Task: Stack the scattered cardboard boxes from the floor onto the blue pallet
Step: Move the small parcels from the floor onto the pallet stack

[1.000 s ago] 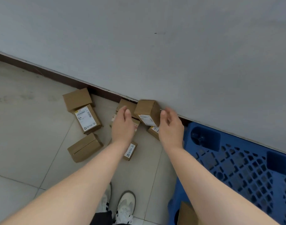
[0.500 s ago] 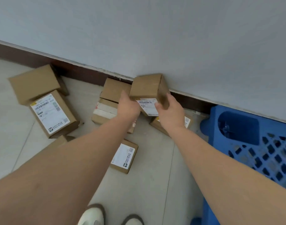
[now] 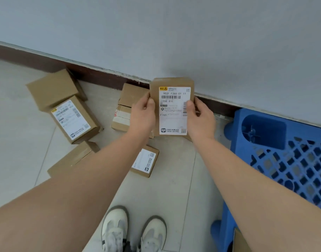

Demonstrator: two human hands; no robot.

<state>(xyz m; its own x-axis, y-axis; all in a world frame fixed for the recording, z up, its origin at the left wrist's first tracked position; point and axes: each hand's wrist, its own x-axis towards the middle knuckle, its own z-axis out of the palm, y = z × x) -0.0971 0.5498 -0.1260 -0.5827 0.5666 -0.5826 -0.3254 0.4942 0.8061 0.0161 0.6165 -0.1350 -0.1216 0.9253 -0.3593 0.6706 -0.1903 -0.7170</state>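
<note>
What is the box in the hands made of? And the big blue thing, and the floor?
Held box: brown cardboard, matte, with a white paper label. Blue pallet: looks like moulded plastic, smooth with lattice holes. Floor: probably ceramic tile, pale, with thin grout lines.

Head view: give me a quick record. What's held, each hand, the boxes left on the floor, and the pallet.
held: labelled cardboard box, off the floor, shipping label facing the camera
left hand: grips the box's left edge
right hand: grips the box's right edge
floor boxes: several, scattered on the tiles by the wall
blue pallet: to the person's right, against the wall
</note>
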